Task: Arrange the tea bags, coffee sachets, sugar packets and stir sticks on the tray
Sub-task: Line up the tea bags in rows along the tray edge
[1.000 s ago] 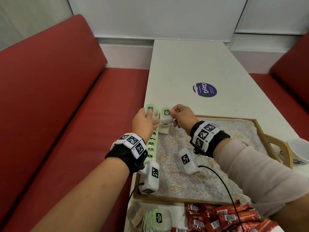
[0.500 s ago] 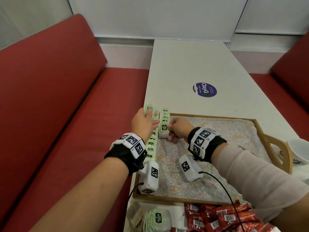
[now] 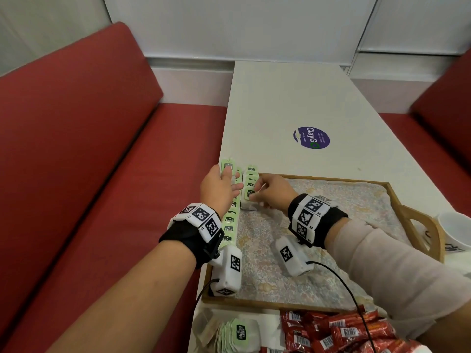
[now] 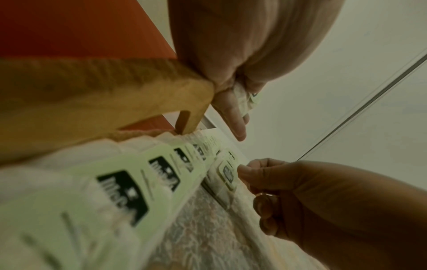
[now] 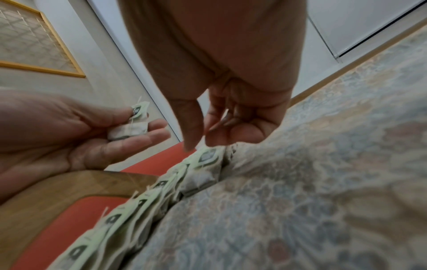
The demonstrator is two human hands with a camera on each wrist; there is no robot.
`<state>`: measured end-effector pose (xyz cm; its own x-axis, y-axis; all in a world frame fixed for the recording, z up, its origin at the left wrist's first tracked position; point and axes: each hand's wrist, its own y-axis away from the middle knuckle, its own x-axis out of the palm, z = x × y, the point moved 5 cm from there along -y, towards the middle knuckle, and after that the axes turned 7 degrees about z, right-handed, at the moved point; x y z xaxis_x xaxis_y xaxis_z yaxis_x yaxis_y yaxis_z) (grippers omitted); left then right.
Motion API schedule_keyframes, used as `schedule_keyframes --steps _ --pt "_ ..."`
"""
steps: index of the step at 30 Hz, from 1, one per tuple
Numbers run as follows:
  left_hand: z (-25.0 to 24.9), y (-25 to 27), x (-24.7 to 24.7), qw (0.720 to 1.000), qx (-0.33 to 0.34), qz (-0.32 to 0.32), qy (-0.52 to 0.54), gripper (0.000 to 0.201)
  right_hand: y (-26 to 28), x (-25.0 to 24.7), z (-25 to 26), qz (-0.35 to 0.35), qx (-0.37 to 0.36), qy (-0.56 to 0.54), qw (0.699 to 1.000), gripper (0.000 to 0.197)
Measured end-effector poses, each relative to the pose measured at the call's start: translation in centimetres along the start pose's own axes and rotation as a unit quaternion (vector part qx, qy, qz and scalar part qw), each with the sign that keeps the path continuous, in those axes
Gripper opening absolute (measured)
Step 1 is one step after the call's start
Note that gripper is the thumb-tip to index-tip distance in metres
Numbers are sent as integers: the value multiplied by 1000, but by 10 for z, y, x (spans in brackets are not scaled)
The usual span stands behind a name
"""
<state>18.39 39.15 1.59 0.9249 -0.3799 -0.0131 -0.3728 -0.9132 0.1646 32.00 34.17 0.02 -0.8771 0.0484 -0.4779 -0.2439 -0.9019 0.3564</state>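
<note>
A wooden tray (image 3: 280, 305) lined with a flowered cloth (image 3: 331, 225) lies on the white table. One long row of green-tagged tea bags (image 3: 230, 220) stands along its left edge, with a short second row (image 3: 251, 179) beside it at the far corner. My left hand (image 3: 221, 184) hovers over the far left corner; its thumb pins a few spare tea bags (image 5: 129, 129) on the fingers. My right hand (image 3: 270, 192) pinches the tag of the front tea bag (image 5: 205, 164) of the short row between thumb and fingertips.
A loose pile of tea bags (image 3: 237, 335) and a heap of red sachets (image 3: 344, 332) lie on the table in front of the tray. A white cup (image 3: 456, 233) stands right of the tray handle. Red benches (image 3: 76, 149) flank the table.
My right hand brought a tea bag down from above the short row and set it at the row's front; the fingers now stay at its tag. The left hand has hardly moved.
</note>
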Motion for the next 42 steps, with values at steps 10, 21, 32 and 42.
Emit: schedule_keyframes --steps 10,21,32,42 --pt "1 -1 -1 1000 10 -11 -27 16 -6 12 -3 48 0 125 991 24" --pt "-4 0 0 989 61 11 -137 21 4 -5 33 -43 -150 -85 984 9" --pt "-2 -2 -4 992 48 -25 -116 17 -1 -6 12 -42 -87 -91 991 22" --pt "4 -6 -5 994 42 -31 -93 16 2 7 -12 35 13 -18 999 15"
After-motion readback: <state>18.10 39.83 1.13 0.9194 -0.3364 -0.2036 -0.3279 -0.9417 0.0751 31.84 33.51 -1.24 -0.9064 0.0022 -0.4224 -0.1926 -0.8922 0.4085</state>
